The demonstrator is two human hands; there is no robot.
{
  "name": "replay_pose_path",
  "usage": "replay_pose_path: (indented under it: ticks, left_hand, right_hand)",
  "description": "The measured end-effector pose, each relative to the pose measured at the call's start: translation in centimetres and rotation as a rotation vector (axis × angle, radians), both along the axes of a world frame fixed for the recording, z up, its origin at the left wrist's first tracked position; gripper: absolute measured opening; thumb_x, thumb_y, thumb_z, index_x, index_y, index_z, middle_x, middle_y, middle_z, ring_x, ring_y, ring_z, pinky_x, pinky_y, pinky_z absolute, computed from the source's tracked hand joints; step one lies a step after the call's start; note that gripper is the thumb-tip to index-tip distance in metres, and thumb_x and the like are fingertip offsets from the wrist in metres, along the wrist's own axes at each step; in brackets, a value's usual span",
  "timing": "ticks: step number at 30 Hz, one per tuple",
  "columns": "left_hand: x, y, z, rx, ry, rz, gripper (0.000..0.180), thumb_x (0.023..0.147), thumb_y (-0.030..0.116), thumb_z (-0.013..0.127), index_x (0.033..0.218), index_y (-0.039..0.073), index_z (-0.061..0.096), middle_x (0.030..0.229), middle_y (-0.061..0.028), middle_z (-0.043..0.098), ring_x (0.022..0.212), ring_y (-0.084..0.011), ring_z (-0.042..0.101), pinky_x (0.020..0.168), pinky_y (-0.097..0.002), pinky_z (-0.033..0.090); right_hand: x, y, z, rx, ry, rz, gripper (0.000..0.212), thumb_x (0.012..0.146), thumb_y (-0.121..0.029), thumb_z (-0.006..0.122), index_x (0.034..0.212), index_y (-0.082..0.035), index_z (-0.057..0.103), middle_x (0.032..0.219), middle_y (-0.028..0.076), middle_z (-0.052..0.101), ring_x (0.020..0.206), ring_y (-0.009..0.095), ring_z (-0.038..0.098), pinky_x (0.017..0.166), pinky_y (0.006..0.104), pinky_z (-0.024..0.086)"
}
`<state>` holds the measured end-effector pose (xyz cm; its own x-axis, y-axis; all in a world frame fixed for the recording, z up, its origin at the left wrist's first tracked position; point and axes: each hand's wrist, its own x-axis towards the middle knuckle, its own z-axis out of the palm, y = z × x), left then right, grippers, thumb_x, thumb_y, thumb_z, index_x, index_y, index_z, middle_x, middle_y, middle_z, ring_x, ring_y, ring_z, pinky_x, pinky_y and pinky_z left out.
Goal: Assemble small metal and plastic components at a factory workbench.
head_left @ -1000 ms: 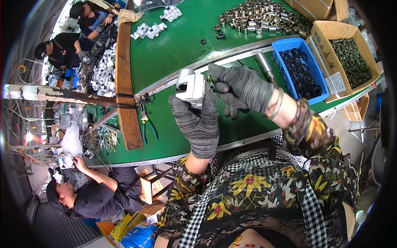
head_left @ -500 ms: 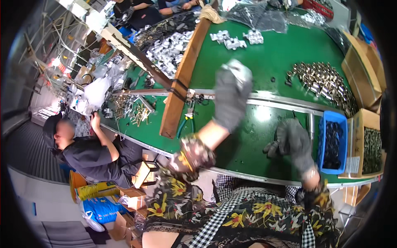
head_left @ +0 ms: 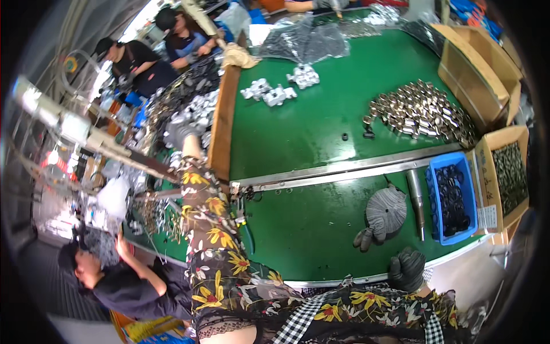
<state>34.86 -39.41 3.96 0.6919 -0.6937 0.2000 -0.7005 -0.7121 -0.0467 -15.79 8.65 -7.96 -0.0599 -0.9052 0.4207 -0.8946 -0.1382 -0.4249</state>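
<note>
My left hand point(head_left: 181, 132), in a grey glove, reaches far left past the wooden board point(head_left: 223, 123). It touches a heap of silver metal castings point(head_left: 201, 109); its fingers are blurred and partly hidden. Close to the table's front edge, my gloved right hand point(head_left: 408, 268) has curled fingers; whatever is in them, if anything, is hidden. Just beyond it lies a round, grey, ribbed, cloth-like thing point(head_left: 385, 212) with a finger-like end. A metal rod-shaped tool point(head_left: 416, 200) lies to its right. Several silver castings point(head_left: 278, 94) sit apart on the green table point(head_left: 309, 135).
A blue bin of black parts point(head_left: 471, 198) and a cardboard box of small dark parts point(head_left: 487, 189) stand right. Beyond are shiny metal cylinders point(head_left: 415, 109). A metal rail point(head_left: 344, 168) crosses the table. Pliers point(head_left: 242, 215) lie by the board. A co-worker point(head_left: 123, 281) sits at left.
My left hand has moved left from over the table to the castings heap. My right hand has drawn back toward me, off the round grey thing. The view has shifted.
</note>
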Motion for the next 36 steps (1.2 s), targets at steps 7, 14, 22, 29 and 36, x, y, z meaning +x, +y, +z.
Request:
replay_pose_path:
  ticks: [7, 14, 22, 29, 36]
  left_hand:
    - [0.1, -7.5, -1.7, -0.913, -0.288, -0.322, 0.045, 0.075, 0.022, 0.074, 0.110, 0.001, 0.055, 0.102, -0.0201, 0.060, 0.095, -0.0339, 0.062, 0.082, -0.0419, 0.052]
    - [-20.8, -10.0, -6.8, -0.359, 0.345, -0.753, 0.073, 0.068, 0.059, 0.075, 0.128, 0.022, 0.055, 0.139, -0.0176, 0.043, 0.129, -0.0359, 0.041, 0.107, -0.0465, 0.035]
    - [-21.0, -14.7, -7.5, 0.197, 0.286, -0.447, 0.091, 0.073, 0.088, 0.038, 0.144, 0.032, 0.041, 0.157, -0.0127, 0.022, 0.144, -0.0382, 0.016, 0.115, -0.0581, 0.009]
    - [-27.3, -12.6, -7.4, 0.491, 0.108, -0.827, 0.081, 0.088, 0.074, 0.028, 0.134, 0.013, 0.055, 0.148, -0.0079, 0.041, 0.142, -0.0347, 0.025, 0.115, -0.0508, 0.014]
    - [-29.7, -12.0, -4.1, 0.366, 0.115, -1.038, 0.071, 0.087, 0.046, 0.065, 0.140, 0.003, 0.044, 0.133, -0.0189, 0.055, 0.123, -0.0269, 0.053, 0.103, -0.0325, 0.041]
  right_hand:
    - [-0.5, -1.2, 0.7, -0.011, -0.088, 0.180, 0.022, 0.075, -0.015, 0.068, 0.068, -0.009, 0.048, 0.059, 0.011, 0.045, 0.048, 0.033, 0.047, 0.045, 0.0467, 0.033]
    - [-1.2, -2.2, -0.2, 0.024, -0.067, 0.207, 0.022, 0.074, -0.015, 0.069, 0.067, -0.010, 0.049, 0.059, 0.010, 0.045, 0.048, 0.031, 0.047, 0.043, 0.0447, 0.034]
    - [-2.6, -4.8, -0.8, 0.092, -0.048, 0.370, 0.021, 0.074, -0.016, 0.069, 0.067, -0.010, 0.050, 0.059, 0.009, 0.046, 0.049, 0.030, 0.048, 0.044, 0.0437, 0.035]
    - [-4.1, -4.2, -1.2, 0.137, -0.054, 0.373, 0.021, 0.075, -0.017, 0.070, 0.067, -0.009, 0.051, 0.059, 0.009, 0.046, 0.049, 0.029, 0.048, 0.044, 0.0428, 0.037]
    - [-4.5, -3.9, -1.3, 0.156, -0.074, 0.369, 0.021, 0.075, -0.018, 0.070, 0.067, -0.009, 0.053, 0.059, 0.008, 0.047, 0.050, 0.028, 0.049, 0.045, 0.0420, 0.038]
